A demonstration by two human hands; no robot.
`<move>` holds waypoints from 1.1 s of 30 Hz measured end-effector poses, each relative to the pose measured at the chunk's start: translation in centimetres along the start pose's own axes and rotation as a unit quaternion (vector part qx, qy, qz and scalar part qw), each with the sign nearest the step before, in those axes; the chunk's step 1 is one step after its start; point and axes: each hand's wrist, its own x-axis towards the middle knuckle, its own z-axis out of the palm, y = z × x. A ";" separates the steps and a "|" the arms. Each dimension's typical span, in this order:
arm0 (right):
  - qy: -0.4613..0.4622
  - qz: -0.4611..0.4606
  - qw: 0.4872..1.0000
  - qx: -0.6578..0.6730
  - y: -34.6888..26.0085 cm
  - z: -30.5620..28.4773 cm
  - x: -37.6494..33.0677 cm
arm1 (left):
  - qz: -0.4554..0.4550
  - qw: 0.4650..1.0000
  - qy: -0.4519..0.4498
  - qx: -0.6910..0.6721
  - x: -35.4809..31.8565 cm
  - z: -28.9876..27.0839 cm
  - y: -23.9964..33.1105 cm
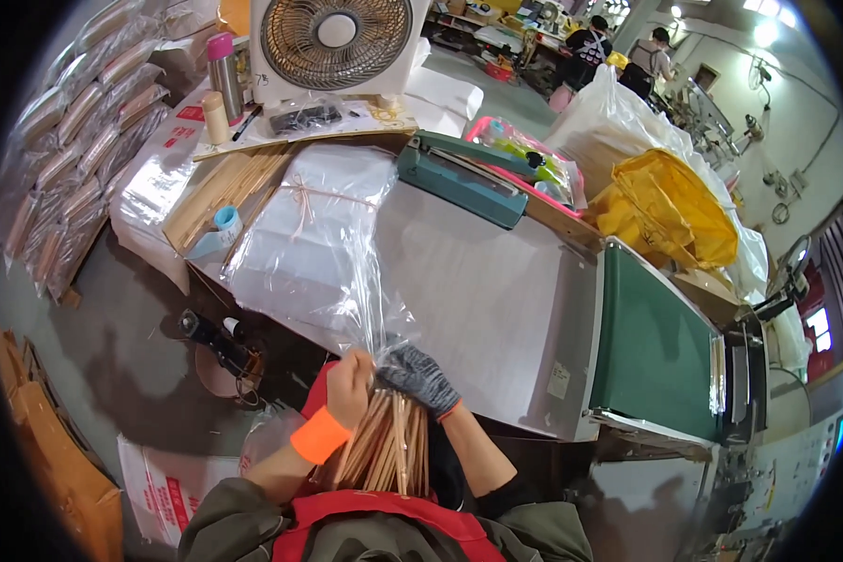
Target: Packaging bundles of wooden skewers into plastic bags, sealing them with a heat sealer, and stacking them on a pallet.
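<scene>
Both bare left hand (349, 388) and gloved right hand (421, 377) tight on clear film (369, 314), tops of tan sticks (385, 451) hidden beneath.

We wear a speckled black-and-grey knitted glove (419, 377) on our right hand, with a thin orange-red line edging its wrist opening. Our left hand (349, 389) is bare, and a wide, plain band (319, 436) of bright orange circles that wrist. Our sleeves (229, 518) are dull olive grey, the right one ending in a black cuff (502, 496). A red apron (393, 511) covers our front.
</scene>
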 end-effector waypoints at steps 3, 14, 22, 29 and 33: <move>0.068 0.042 0.974 -0.213 -1.2 2.5 -1.2 | 0.182 0.977 -0.095 0.066 -2.2 -2.1 1.4; 0.065 0.307 0.942 0.119 -0.9 5.4 -24.0 | 0.052 0.968 -0.181 0.164 -8.9 -7.4 -0.1; 0.323 -0.028 0.902 -0.286 -0.4 3.3 -14.5 | -0.228 0.961 -0.005 -0.159 -7.2 -0.2 -1.7; 0.184 -0.057 0.946 -0.261 0.8 5.1 -18.5 | 0.231 0.865 -0.392 0.213 -11.5 -10.8 -4.4; 0.092 -0.150 0.972 -0.153 1.5 4.8 -18.8 | 0.284 0.849 -0.399 0.198 -8.2 -9.1 -0.3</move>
